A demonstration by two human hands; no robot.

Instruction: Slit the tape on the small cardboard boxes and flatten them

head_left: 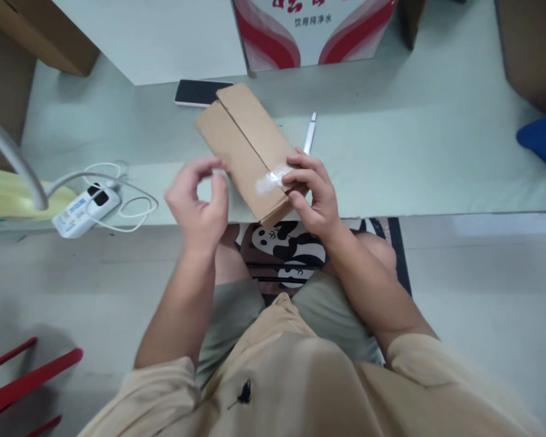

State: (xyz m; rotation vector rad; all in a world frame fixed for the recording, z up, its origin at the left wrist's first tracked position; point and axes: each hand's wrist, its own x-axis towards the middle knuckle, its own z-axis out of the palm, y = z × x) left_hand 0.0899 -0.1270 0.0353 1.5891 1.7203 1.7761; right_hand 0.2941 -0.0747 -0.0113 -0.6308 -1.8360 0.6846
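Pale green tabletop [414, 152] spreads beyond the fingers. Were the right hand [313, 188] to slacken, the brown cardboard box [250, 139] might slip over the near edge — its closest corner seems to overhang. It lies between both hands: right fingers and thumb clamped on its near-right corner, beside clear tape [272, 179]; left hand [198, 203] by its left side, thumb and forefinger curled, blurred — whether the tips meet, I cannot tell.

the tan short-sleeved shirt [295, 376] bears a small black motif [244, 393]; the shorts [230, 315] are grey-green.
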